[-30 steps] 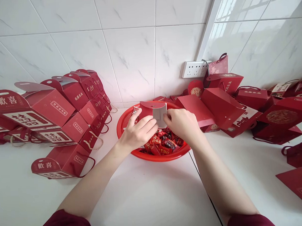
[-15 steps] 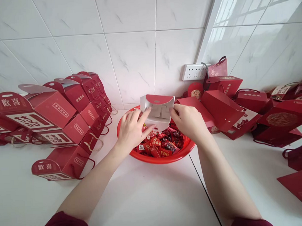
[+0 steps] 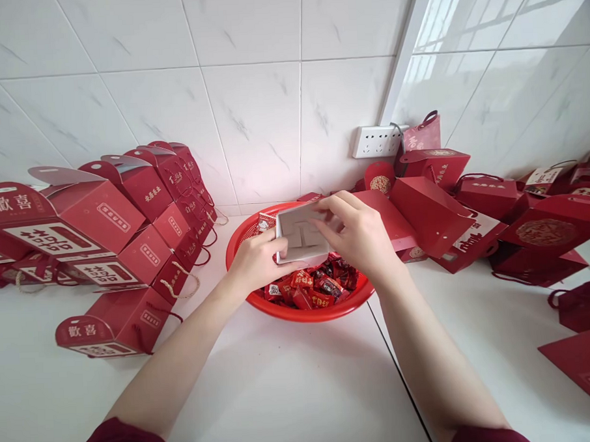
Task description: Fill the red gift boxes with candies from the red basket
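Observation:
A small gift box [image 3: 302,228], pale grey inside with interlocked bottom panels, is tilted so that its open top faces me. My left hand [image 3: 257,260] grips its left edge, fingertips inside the rim. At the opposite side, my right hand [image 3: 361,234] pinches the upper right edge with thumb and fingers, hiding that corner. Beneath the box stands a red plastic basket [image 3: 311,315]. Red and dark wrapped candies [image 3: 317,290] fill the part of it that shows below the box.
Red gift boxes [image 3: 106,216] are stacked on the left, one standing nearer me [image 3: 118,320]. More red boxes [image 3: 431,215] lie loosely on the right. A white power strip [image 3: 377,141] is on the tiled wall behind. The white tabletop [image 3: 282,384] has a dark seam.
The box has turned, its red flap no longer showing at the top. My left hand has shifted down its left edge, and my right hand has moved left over the upper edge.

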Available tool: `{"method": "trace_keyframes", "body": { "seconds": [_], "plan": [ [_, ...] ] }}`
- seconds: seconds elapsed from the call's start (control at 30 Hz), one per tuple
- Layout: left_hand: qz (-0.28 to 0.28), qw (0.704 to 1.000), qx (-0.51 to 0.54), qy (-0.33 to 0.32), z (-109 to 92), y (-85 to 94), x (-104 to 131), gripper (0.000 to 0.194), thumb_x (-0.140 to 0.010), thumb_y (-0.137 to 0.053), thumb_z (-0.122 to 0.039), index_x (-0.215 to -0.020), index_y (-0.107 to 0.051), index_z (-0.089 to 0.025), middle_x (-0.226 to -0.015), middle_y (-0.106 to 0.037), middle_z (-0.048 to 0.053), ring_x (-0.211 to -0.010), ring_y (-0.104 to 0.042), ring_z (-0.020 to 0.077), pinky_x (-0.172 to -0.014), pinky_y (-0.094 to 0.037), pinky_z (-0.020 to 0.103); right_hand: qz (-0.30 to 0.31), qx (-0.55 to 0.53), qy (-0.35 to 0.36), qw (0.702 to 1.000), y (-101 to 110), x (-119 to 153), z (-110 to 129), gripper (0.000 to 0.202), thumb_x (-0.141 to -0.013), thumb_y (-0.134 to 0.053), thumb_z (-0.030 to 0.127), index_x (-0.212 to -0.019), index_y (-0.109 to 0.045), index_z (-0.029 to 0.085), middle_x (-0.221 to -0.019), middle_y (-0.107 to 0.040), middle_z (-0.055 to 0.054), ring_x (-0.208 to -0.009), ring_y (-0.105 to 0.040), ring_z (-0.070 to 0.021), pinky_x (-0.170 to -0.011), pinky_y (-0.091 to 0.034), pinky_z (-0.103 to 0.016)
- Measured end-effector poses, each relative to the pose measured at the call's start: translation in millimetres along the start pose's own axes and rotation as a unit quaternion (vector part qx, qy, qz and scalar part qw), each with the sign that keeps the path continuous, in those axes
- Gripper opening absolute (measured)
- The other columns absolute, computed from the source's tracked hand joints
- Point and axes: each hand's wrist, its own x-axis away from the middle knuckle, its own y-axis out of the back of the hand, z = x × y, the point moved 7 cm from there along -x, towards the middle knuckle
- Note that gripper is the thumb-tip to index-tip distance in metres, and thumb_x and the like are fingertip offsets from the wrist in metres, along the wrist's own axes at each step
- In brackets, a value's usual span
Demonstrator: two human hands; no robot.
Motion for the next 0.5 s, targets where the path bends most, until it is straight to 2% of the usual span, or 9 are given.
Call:
{"method": "trace_keyframes", "body": {
  "seconds": [0.07, 0.17, 0.23, 0.33, 0.4, 0.47, 0.5],
  "plan": [
    [-0.003, 0.999, -0.011, -0.045, -6.2, -0.2, -0.4, 0.047, -0.077, -0.075, -0.057, -0.062, -0.053, -0.019, -0.064, -0.049, -0.002, -0.053, -0.044, 0.0102, -0.052, -0.035, 0.026, -0.010, 0.017, 0.067, 0.998, 2.0, 0.5, 8.3, 0.026, -0.098, -0.053, 0.019, -0.122, -0.062, 0.022, -0.123, -0.068, -0.007, -0.105, -0.064, -0.0208, -0.083, -0.047, -0.030],
    [-0.039, 0.994, -0.027, -0.098, -14.6, 4.1, -1.1, 0.049, -0.077, -0.075, -0.056, -0.059, -0.048, -0.020, -0.061, -0.045, -0.003, -0.054, -0.043, 0.0112, -0.052, -0.035, 0.027, 0.014, 0.083, 0.109, 0.991, -4.3, 1.1, 7.6, 0.031, -0.098, -0.054, 0.017, -0.128, -0.061, 0.021, -0.138, -0.063, -0.008, -0.125, -0.057, -0.0262, -0.098, -0.042, -0.039],
    [-0.065, 0.989, -0.039, -0.131, -20.7, 7.5, -1.0, 0.050, -0.078, -0.075, -0.054, -0.058, -0.045, -0.020, -0.060, -0.043, -0.003, -0.053, -0.041, 0.0111, -0.051, -0.035, 0.027, 0.039, 0.107, 0.096, 0.989, -12.3, 1.0, -0.7, 0.028, -0.099, -0.052, 0.017, -0.124, -0.064, 0.020, -0.131, -0.068, -0.009, -0.121, -0.061, -0.0267, -0.096, -0.043, -0.040],
    [-0.090, 0.979, -0.067, -0.171, -29.5, 10.9, 0.8, 0.049, -0.079, -0.076, -0.052, -0.059, -0.043, -0.021, -0.059, -0.040, -0.003, -0.053, -0.040, 0.0117, -0.050, -0.034, 0.028, 0.074, 0.116, 0.070, 0.988, -25.8, 1.0, -12.0, 0.026, -0.101, -0.047, 0.015, -0.117, -0.068, 0.018, -0.112, -0.075, -0.009, -0.101, -0.068, -0.0240, -0.086, -0.045, -0.035],
    [-0.105, 0.973, -0.081, -0.190, -34.2, 13.1, 2.6, 0.046, -0.079, -0.076, -0.052, -0.063, -0.046, -0.022, -0.059, -0.040, -0.003, -0.053, -0.041, 0.0123, -0.050, -0.034, 0.029, 0.084, 0.118, 0.069, 0.987, -31.5, 1.1, -13.9, 0.027, -0.101, -0.046, 0.014, -0.113, -0.070, 0.017, -0.107, -0.076, -0.008, -0.092, -0.069, -0.0224, -0.082, -0.045, -0.033],
    [-0.126, 0.970, -0.082, -0.189, -36.3, 17.4, 3.4, 0.040, -0.077, -0.076, -0.056, -0.075, -0.054, -0.022, -0.067, -0.050, -0.001, -0.061, -0.050, 0.0146, -0.056, -0.042, 0.030, 0.080, 0.121, 0.078, 0.986, -32.9, 1.0, -12.0, 0.027, -0.101, -0.045, 0.013, -0.111, -0.070, 0.017, -0.105, -0.076, -0.008, -0.087, -0.069, -0.0216, -0.079, -0.044, -0.033],
    [-0.140, 0.971, -0.078, -0.179, -36.0, 20.3, 3.2, 0.042, -0.074, -0.077, -0.058, -0.086, -0.058, -0.023, -0.078, -0.057, 0.002, -0.071, -0.057, 0.0175, -0.065, -0.047, 0.032, 0.077, 0.120, 0.083, 0.986, -32.4, 1.0, -10.5, 0.027, -0.101, -0.046, 0.013, -0.110, -0.070, 0.017, -0.104, -0.076, -0.008, -0.086, -0.068, -0.0214, -0.078, -0.044, -0.032]
  ]
}}
